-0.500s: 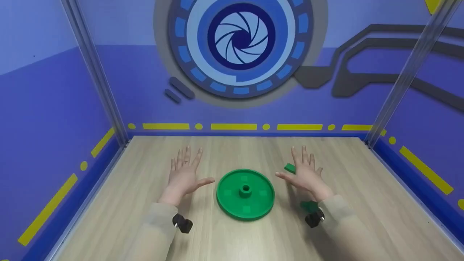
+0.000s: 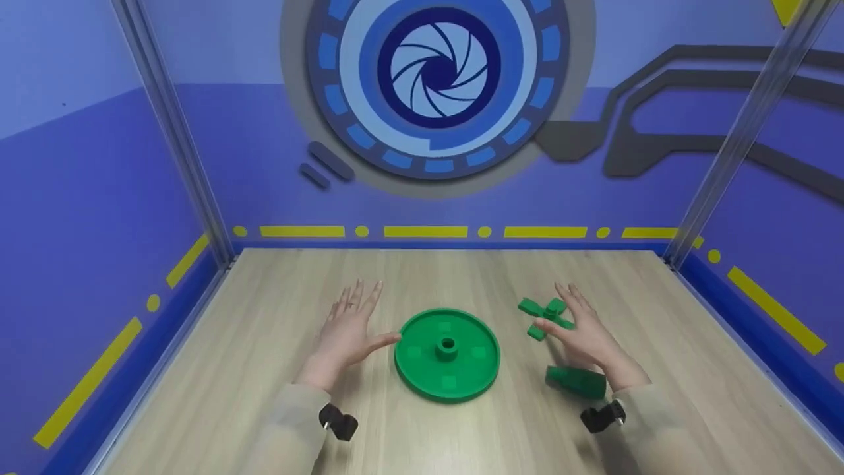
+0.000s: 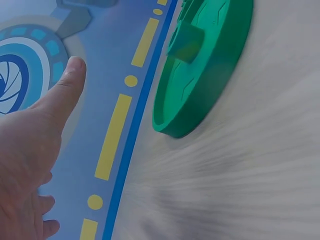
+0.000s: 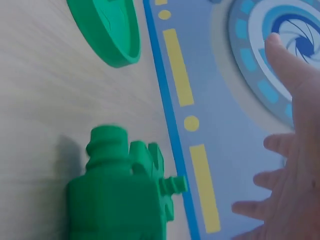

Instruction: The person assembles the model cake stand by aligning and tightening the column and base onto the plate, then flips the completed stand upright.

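A round green plastic disc [image 2: 446, 369] is lying centrally on the pale wooden worktop [image 2: 395, 435], apart from a green four-armed piece [image 2: 550, 313] and green necked block [image 2: 579, 382]; none joined, all seemingly awaiting handling. Nothing is being grasped by left hand [image 2: 346, 338] or right hand [image 2: 588, 335].

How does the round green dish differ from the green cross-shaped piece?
The dish is round and rimmed; the cross has four separate arms. The dish is clearly wider than the cross. In the head view, the right hand partly hides the cross, but not the dish. Both are green with a raised centre.
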A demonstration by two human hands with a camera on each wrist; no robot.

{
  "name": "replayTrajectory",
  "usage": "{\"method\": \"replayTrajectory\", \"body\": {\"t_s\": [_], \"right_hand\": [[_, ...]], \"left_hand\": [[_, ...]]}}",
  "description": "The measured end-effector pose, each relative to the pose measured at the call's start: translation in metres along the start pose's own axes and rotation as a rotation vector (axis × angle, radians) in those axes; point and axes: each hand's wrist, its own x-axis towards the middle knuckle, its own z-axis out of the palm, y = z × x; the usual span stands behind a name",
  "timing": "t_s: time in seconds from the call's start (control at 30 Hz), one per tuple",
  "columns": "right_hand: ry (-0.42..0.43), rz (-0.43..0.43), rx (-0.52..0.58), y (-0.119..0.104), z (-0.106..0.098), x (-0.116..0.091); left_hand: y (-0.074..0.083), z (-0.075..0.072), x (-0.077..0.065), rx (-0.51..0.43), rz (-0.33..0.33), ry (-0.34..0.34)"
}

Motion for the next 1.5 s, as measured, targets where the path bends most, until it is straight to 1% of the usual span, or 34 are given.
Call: {"method": "replayTrajectory", "body": {"t_s": [0.1,0.23,0.4,0.6,0.73,0.8,1.0,1.1,1.17,1.4,1.5], "right_hand": [[0.004,-0.013,0.059,0.01,-0.002,-0.01],[0.008,-0.017,0.127,0.023,-0.003,-0.024],[0.005,-0.042,0.247,0.038,-0.001,-0.04],[-0.026,0.007,0.368,0.053,0.001,-0.057],[-0.053,0.023,0.425,0.061,0.002,-0.064],[-0.065,0.041,0.429,0.064,0.002,-0.067],[-0.108,0.118,0.348,0.068,0.002,-0.071],[-0.123,0.127,0.332,0.07,0.003,-0.071],[-0.127,0.121,0.336,0.071,0.003,-0.071],[-0.148,0.026,0.359,0.076,0.005,-0.072],[-0.154,0.051,0.358,0.077,0.006,-0.072]], "left_hand": [[0.001,0.004,-0.003,-0.028,0.005,-0.002],[0.003,0.011,-0.007,-0.071,0.018,0.016],[0.004,0.021,-0.012,-0.118,0.023,0.024],[0.004,0.033,-0.017,-0.15,0.027,0.002],[0.003,0.04,-0.02,-0.161,0.036,-0.015],[0.003,0.044,-0.022,-0.159,0.04,-0.026],[0.002,0.055,-0.026,-0.176,0.033,-0.078],[0.002,0.059,-0.027,-0.179,0.027,-0.093],[0.001,0.061,-0.027,-0.177,0.025,-0.098],[-0.001,0.066,-0.029,-0.189,0.014,-0.117],[-0.001,0.068,-0.03,-0.191,0.005,-0.126]]}}
